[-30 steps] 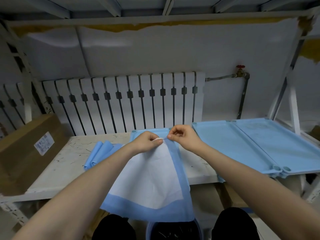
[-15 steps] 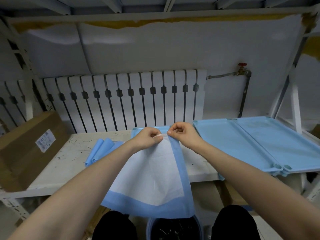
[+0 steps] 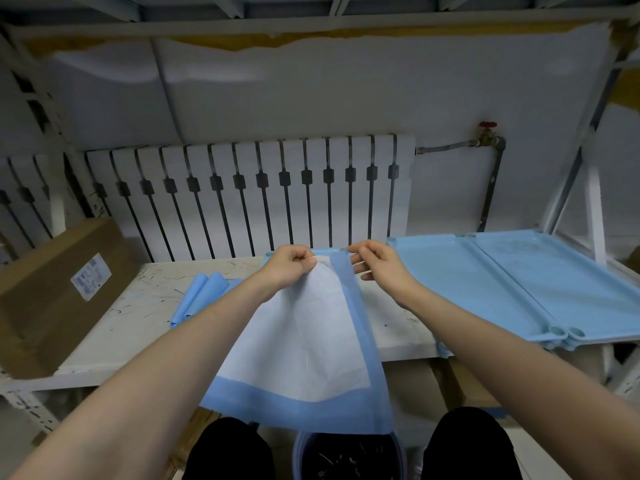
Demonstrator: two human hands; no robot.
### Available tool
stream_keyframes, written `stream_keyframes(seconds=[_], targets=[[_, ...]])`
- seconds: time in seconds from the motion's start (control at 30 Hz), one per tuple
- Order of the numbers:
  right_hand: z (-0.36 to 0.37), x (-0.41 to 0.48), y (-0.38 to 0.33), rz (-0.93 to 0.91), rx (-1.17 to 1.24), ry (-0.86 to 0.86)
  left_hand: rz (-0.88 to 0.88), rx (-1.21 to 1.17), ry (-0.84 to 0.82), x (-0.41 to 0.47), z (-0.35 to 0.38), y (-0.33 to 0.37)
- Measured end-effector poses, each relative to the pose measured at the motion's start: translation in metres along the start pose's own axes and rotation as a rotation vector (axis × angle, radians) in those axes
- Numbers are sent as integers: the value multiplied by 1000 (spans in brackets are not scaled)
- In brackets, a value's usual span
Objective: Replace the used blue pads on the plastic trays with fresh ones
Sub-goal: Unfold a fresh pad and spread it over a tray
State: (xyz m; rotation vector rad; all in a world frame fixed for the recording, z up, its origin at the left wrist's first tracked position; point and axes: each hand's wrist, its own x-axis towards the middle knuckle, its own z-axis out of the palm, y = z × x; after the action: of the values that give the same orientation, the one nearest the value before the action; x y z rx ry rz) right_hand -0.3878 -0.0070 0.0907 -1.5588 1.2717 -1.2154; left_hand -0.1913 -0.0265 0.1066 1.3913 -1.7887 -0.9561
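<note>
Head view. Pad [image 3: 304, 341]: thin, limp rectangular sheet, white centre, blue border, lightly creased. Left grip [image 3: 289, 268]: fingers curled, pinching the far white edge. Right grip [image 3: 375, 268]: thumb and forefinger pinching the far blue corner, close beside the left. The pad lies over a blue plastic tray [image 3: 325, 250], of which only the far rim shows, on a scuffed white table [image 3: 121, 323]. The left forearm hides the pad's left side. Long axis runs from the wall toward the person; the near end hangs off the table over a bucket [image 3: 298, 455]. To the left: folded blue pads [image 3: 204, 296] and a cardboard box [image 3: 52, 296]. To the right: two more trays [image 3: 485, 289], smooth, rigid, raised rims. Ribbed radiator [image 3: 259, 192] behind.
</note>
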Motion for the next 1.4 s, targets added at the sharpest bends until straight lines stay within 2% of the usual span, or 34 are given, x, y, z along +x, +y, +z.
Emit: stream_keyframes(seconds=[0.07, 0.23, 0.43, 0.6, 0.77, 0.87, 0.97, 1.03, 1.13, 1.2, 1.3, 1.4], targets=[[-6, -1, 3, 20, -31, -30, -7, 5, 10, 0, -3, -3], [-5, -4, 2, -84, -134, -114, -24, 22, 4, 0, -3, -5], [6, 3, -9, -298, -404, -55, -4, 90, -84, -2, 2, 0], [3, 5, -28, -446, -804, 27, 20, 67, -99, -5, 0, 3], [0, -1, -11, -559, -825, 103, 20, 104, -87, -4, -1, 6], [-2, -2, -2, -507, -718, 115, 21, 130, -75, -3, -1, 5], [-5, -1, -9, -331, -433, 140, 15, 149, -69, -3, -1, 2], [-6, 2, -17, -192, -331, 51, 23, 148, -82, -3, 1, 2], [0, 5, -29, -89, -537, -161, 54, 141, -105, -5, 5, 5], [3, 6, -31, -89, -666, -190, 76, 144, -125, -5, 7, 6], [2, 6, -30, -152, -622, -208, 91, 284, -182, -4, 4, 2], [-7, 7, -23, -187, -549, -160, 30, 543, -137, 0, -6, -11]])
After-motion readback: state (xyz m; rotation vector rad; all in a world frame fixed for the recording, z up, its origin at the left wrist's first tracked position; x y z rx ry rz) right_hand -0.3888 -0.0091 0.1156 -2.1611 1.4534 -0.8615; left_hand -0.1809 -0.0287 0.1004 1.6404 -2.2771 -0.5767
